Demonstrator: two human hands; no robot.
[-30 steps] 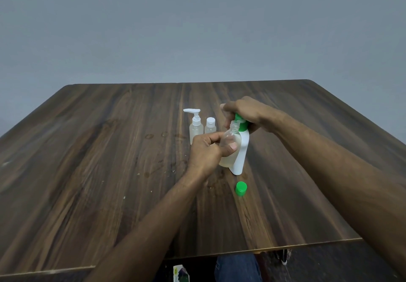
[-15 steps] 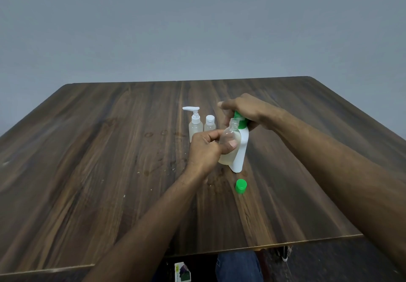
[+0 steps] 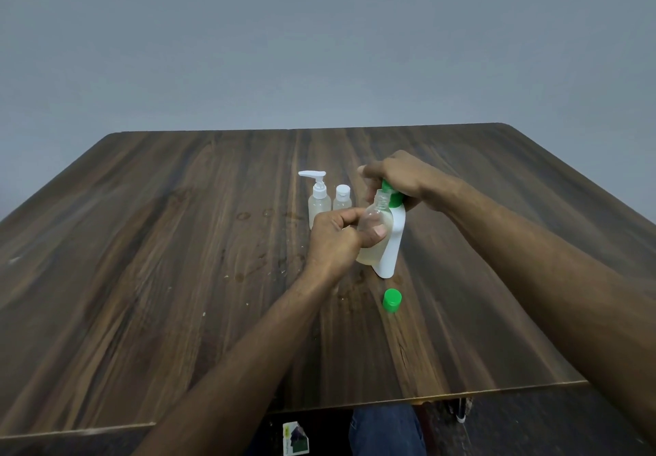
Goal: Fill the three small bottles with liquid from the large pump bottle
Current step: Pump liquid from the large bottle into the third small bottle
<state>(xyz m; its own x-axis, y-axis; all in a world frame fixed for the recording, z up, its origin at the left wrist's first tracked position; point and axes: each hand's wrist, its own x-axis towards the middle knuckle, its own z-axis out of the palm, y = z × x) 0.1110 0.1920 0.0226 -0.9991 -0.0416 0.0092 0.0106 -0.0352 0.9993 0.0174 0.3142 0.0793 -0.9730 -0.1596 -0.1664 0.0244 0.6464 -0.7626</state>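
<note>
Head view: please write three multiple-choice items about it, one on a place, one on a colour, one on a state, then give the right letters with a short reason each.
1. Where does the loose green cap lie?
A. on the table, nearer the person than the large pump bottle
B. on the open small bottle
C. beside the far edge

2. What colour is the large pump bottle's pump?
A. white
B. green
C. blue

3. How is the open small bottle?
A. capped
B. lying flat
C. held in the left hand, partly filled

Key: 1 A, the cap lies on the wood; 2 B, green shows under the right hand; 3 C, the neck is bare and pale liquid sits low.
</note>
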